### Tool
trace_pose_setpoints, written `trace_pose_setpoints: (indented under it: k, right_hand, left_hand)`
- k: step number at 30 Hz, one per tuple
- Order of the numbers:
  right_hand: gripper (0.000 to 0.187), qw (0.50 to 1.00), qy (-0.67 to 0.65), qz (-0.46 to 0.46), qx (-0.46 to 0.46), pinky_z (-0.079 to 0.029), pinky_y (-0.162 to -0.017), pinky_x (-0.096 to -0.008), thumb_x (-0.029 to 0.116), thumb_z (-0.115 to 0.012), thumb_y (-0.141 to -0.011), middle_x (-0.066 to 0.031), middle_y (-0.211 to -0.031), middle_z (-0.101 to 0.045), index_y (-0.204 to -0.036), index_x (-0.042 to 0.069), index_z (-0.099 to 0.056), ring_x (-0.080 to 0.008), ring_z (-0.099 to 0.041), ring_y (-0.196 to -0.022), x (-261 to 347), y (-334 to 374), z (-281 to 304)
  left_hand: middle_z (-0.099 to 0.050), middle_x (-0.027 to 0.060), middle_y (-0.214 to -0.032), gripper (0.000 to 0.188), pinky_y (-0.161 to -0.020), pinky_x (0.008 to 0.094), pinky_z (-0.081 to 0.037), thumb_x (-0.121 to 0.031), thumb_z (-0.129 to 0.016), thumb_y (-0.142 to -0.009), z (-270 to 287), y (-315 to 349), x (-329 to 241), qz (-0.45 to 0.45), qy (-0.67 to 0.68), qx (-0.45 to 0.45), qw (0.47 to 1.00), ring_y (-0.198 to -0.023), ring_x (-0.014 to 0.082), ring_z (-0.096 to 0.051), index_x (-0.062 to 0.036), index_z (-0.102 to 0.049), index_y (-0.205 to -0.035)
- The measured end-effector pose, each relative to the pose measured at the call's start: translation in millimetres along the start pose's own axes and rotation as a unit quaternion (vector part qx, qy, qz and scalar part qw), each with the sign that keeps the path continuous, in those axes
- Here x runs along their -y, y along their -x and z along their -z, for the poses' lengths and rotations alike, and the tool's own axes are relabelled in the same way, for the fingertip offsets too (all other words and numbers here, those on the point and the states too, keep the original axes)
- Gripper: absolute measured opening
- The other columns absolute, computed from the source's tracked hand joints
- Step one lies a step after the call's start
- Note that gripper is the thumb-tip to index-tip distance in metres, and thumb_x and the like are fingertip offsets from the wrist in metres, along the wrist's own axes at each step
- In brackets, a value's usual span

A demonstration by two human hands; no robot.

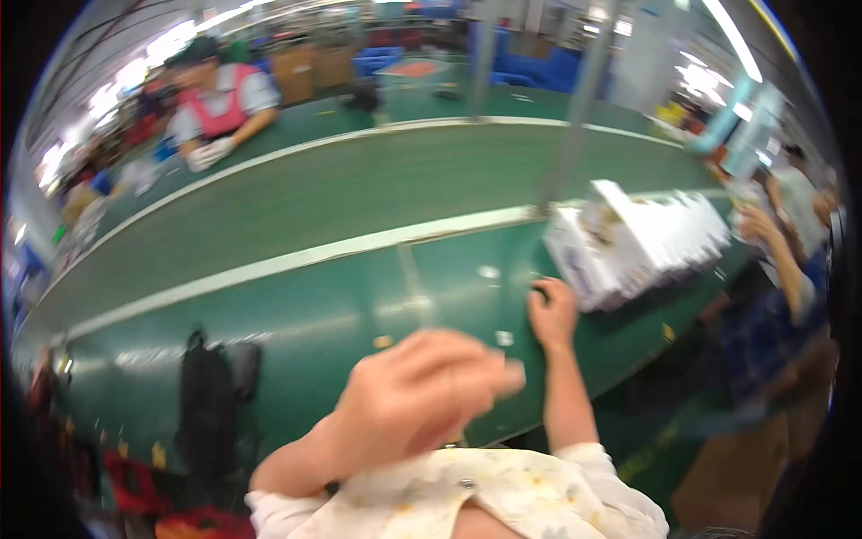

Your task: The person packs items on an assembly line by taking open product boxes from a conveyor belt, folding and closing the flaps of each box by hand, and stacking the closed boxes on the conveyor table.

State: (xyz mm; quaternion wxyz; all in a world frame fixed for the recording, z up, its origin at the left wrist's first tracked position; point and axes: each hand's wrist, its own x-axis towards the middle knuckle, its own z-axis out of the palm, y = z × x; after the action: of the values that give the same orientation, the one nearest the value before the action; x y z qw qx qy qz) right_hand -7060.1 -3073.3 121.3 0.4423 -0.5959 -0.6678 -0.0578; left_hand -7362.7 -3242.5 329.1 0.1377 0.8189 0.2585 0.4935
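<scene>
My left hand (426, 386) is raised in front of my chest, smeared by motion. Its fingers seem bent and bunched, and whether they hold anything is not clear. Farther right, my right hand (554, 310) rests at the green table top (350, 296), just left of a group of white printed boxes (660, 238). The fingers of that hand are loosely curved, apart from the thumb, with a dark patch between them that looks like shadow. One white box (613, 213) stands up higher than the others, which are packed side by side.
Small pale scraps (504, 338) and a yellowish bit (383, 341) lie on the table. A black bag (206, 395) is at the left. Beyond a white ledge (323, 260) runs a green belt (359, 180); a gloved person (220, 112) sits across it. Another person's arm (781, 256) reaches in at right.
</scene>
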Motion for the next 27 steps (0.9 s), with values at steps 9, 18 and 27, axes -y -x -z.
trace_pose_setpoints:
  k: [9,18,27]
  right_hand:
    - [0.017,0.999,0.009,-0.028,0.026,-0.045,-0.102,-0.0437,0.016,-0.071,-0.085,-0.0122,-0.117,-0.068,-0.1,0.009,-0.072,-0.0332,-0.06,-0.114,-13,3,-7]
    - [0.018,0.997,-0.008,-0.073,0.034,-0.045,-0.103,-0.0428,0.018,-0.072,-0.084,-0.0097,-0.12,-0.068,-0.1,0.011,-0.073,-0.0321,-0.059,-0.116,-4,7,-8]
    - [0.014,0.999,0.006,-0.037,0.007,-0.047,-0.099,-0.0433,0.013,-0.071,-0.083,-0.0128,-0.116,-0.069,-0.096,0.007,-0.072,-0.0334,-0.062,-0.111,-6,-1,0]
  left_hand:
    - [-0.062,0.0067,-0.086,0.031,-0.064,0.0312,-0.057,-0.038,-0.077,-0.092,58,-4,-34,-0.085,0.159,-0.207,0.961,-0.078,0.0214,-0.061,-0.0078,-0.068,-0.087]
    - [-0.062,0.0052,-0.096,0.023,-0.068,0.0331,-0.057,-0.035,-0.071,-0.09,78,-71,-47,-0.145,0.339,-0.031,0.929,-0.088,0.0227,-0.061,-0.0123,-0.069,-0.096]
    - [-0.068,0.0082,-0.101,0.035,-0.071,0.0364,-0.054,-0.034,-0.068,-0.082,-46,-101,-92,-0.202,0.515,0.163,0.817,-0.096,0.0265,-0.066,-0.0092,-0.071,-0.106]
